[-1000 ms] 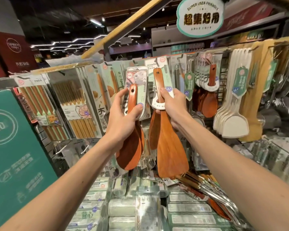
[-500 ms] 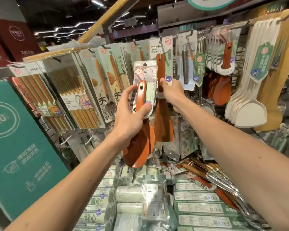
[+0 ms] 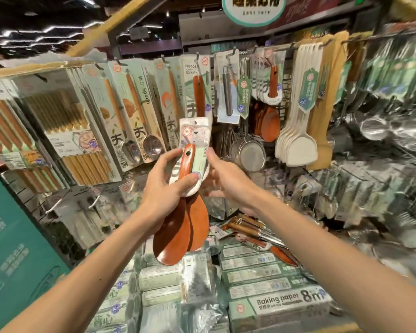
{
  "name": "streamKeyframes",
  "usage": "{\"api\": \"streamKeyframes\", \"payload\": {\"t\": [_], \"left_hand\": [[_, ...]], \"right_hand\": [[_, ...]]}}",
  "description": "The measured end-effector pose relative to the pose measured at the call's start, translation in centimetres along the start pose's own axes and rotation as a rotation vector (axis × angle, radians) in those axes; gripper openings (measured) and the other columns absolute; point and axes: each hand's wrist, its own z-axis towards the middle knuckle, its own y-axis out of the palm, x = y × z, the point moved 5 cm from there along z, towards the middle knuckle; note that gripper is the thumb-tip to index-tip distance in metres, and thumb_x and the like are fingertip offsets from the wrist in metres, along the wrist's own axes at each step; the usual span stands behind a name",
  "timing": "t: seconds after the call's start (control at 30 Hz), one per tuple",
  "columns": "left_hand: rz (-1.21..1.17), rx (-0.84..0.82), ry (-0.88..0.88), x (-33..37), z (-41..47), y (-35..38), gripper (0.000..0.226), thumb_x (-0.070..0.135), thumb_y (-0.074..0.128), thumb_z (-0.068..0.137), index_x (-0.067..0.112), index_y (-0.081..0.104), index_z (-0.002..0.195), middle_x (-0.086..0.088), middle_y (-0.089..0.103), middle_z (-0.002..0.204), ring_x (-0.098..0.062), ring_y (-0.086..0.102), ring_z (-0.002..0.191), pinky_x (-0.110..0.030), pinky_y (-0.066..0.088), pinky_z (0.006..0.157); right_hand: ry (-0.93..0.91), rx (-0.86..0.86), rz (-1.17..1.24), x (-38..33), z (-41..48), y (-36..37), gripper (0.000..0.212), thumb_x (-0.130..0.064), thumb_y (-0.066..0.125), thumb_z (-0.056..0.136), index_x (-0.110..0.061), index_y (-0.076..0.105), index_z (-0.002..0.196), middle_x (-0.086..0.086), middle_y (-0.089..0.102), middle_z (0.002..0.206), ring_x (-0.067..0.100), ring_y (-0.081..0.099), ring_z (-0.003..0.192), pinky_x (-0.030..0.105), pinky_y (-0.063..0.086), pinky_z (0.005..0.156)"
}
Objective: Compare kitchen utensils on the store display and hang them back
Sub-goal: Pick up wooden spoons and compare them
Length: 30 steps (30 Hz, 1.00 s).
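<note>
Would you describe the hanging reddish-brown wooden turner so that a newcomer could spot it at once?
Find the round green-rimmed sign overhead, then look down-left along the hanging carded utensils. The reddish-brown wooden turner hangs just above the white card in the left hand; unlike its steel-headed neighbours, its card reads "Wooden".

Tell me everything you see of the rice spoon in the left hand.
The rice spoon is glossy reddish-brown wood, seemingly two overlapped, bowls down, handle up with a hole near its top. A white-and-green card marked "RICE spoon" wraps the handle. The left hand grips handle and card, thumb across; the right hand touches the card's right edge.
</note>
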Motion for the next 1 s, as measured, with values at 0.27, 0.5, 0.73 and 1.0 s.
{"api": "streamKeyframes", "payload": {"t": [0.27, 0.5, 0.73, 1.0], "left_hand": [[-0.055, -0.208, 0.042, -0.8, -2.2, 8.5, 0.056, 0.008, 0.077, 0.086, 0.027, 0.053, 0.133, 0.004, 0.064, 0.127, -0.012, 0.067, 0.111, -0.028, 0.055, 0.091], [-0.056, -0.111, 0.033, 0.3, -1.0, 14.2, 0.034, 0.025, 0.078, 0.084, 0.042, 0.059, 0.106, 0.002, 0.067, 0.114, -0.027, 0.067, 0.103, -0.056, 0.058, 0.080], [-0.005, 0.036, 0.045, 3.5, 2.9, 18.9, 0.022, 0.042, 0.069, 0.092, 0.024, 0.057, 0.092, -0.006, 0.070, 0.089, -0.011, 0.064, 0.064, -0.032, 0.054, 0.059], [0.155, 0.201, 0.181, 7.7, 7.7, 23.3, 0.017, 0.027, 0.067, 0.093, 0.035, 0.052, 0.097, 0.003, 0.066, 0.100, -0.024, 0.068, 0.082, -0.044, 0.058, 0.076]], "right_hand": [[-0.034, 0.335, 0.110, 2.7, -7.0, -5.6, 0.022, -0.021, 0.052, 0.102, -0.009, 0.067, 0.114, 0.015, 0.073, 0.112, 0.032, 0.069, 0.106, 0.050, 0.055, 0.093], [-0.124, 0.524, 0.152, 1.3, -9.6, -13.3, 0.024, -0.024, 0.053, 0.102, -0.003, 0.061, 0.111, 0.026, 0.069, 0.096, 0.029, 0.069, 0.066, 0.044, 0.061, 0.062], [-0.217, 0.425, 0.123, -1.5, -6.7, -19.1, 0.037, -0.045, 0.059, 0.096, -0.009, 0.063, 0.101, 0.017, 0.068, 0.079, 0.024, 0.060, 0.054, 0.033, 0.054, 0.051], [-0.295, 0.316, 0.075, -4.7, -1.2, -25.5, 0.014, -0.029, 0.055, 0.101, -0.018, 0.059, 0.093, 0.002, 0.064, 0.074, 0.024, 0.062, 0.051, 0.042, 0.054, 0.058]]}}
